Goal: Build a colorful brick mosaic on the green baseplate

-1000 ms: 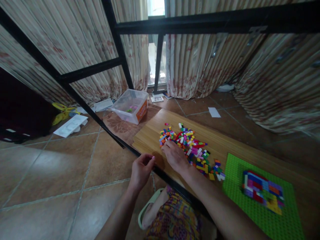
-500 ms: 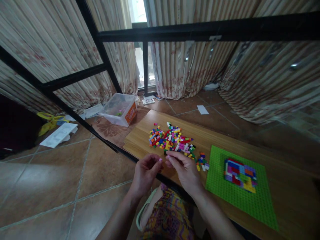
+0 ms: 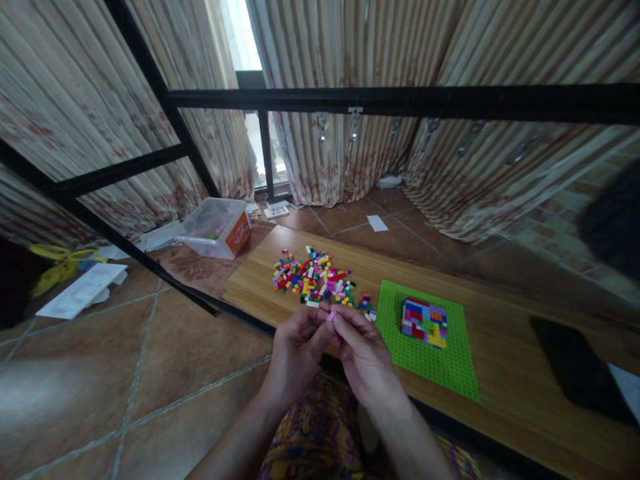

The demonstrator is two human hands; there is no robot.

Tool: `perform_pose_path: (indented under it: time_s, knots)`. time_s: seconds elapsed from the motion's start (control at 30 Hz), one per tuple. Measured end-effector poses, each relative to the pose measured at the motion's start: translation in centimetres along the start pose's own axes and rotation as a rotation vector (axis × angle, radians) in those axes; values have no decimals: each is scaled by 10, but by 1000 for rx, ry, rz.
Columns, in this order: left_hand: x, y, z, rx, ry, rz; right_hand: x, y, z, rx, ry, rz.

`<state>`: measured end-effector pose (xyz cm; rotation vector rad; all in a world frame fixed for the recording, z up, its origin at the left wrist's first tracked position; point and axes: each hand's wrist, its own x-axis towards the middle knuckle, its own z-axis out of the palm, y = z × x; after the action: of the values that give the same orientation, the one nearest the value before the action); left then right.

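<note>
Close to the table's near edge, my left hand point(image 3: 299, 341) and my right hand point(image 3: 364, 350) meet fingertip to fingertip. Both are closed on a small pink toy brick point(image 3: 331, 317), pinched between thumbs and forefingers; whether it is one piece or two joined cannot be made out. Just beyond the fingers lies a loose pile of small coloured bricks point(image 3: 313, 275). To the right, a green baseplate point(image 3: 460, 370) carries a low, multicoloured brick build point(image 3: 424, 323).
A clear plastic box point(image 3: 205, 233) with an orange label stands on the floor beyond the wooden table point(image 3: 250, 280). A black frame bar point(image 3: 195, 299) runs past the table's left side. A dark flat object point(image 3: 575, 367) lies at the table's right.
My hands have come together; the pink pieces held apart in each hand now touch or form one. The view has swung right, bringing the dark flat object into sight.
</note>
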<state>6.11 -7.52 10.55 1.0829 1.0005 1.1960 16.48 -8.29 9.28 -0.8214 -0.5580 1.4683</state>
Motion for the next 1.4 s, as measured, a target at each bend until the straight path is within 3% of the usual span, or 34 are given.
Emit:
perform_pose_path:
  time_s: [0.3,0.5,0.67,0.83,1.07,1.4]
  knots:
    - [-11,6,13,-47,59,-92,-16,-6,-3,47,38,-41]
    - [-15,1,23,-23,98,-57,-26,-8,-3,140,83,-56]
    - [-12,-11,30,38,42,-60,-27,-5,-15,164,134,-47]
    - [-10,-29,35,155,-101,-171,-27,3,-41,136,243,-83]
    - [-7,-52,44,182,-232,-185,-33,5,-75,74,349,-93]
    - [17,-74,56,170,-102,-130,-4,25,-90,486,446,41]
